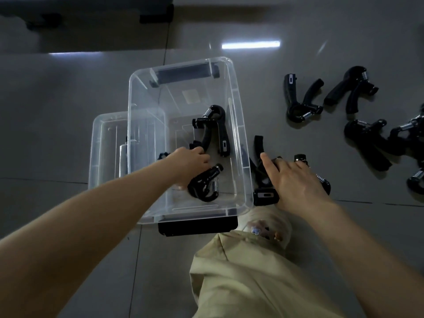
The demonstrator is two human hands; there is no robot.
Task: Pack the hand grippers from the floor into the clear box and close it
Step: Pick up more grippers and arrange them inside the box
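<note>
A clear plastic storage box (pixel 238 125) with black latch handles at both short ends stands open on the grey tiled floor (pixel 68 92). Its clear lid (pixel 103 143) lies flat on the floor against the box's left side, partly behind it. Two black hand grippers with steel springs already lie inside the box: one (pixel 212 129) towards the far right, another (pixel 206 183) nearer the person. The left hand (pixel 190 161) reaches into the box between them, fingers curled down over the nearer gripper's handles and touching the end of the farther one's handle; whether it actually clasps anything cannot be told. The right hand (pixel 291 177) is outside, just beside the box's right wall, pressed over a black gripper on the floor (pixel 263 177), thumb stretched out and fingers spread over it rather than closed around it. Further right on the floor lie more black grippers: one (pixel 300 102), a second (pixel 351 88) beyond it, and a cluster (pixel 376 143) at the frame's right edge. A beige trouser leg (pixel 241 271) fills the lower centre.
</note>
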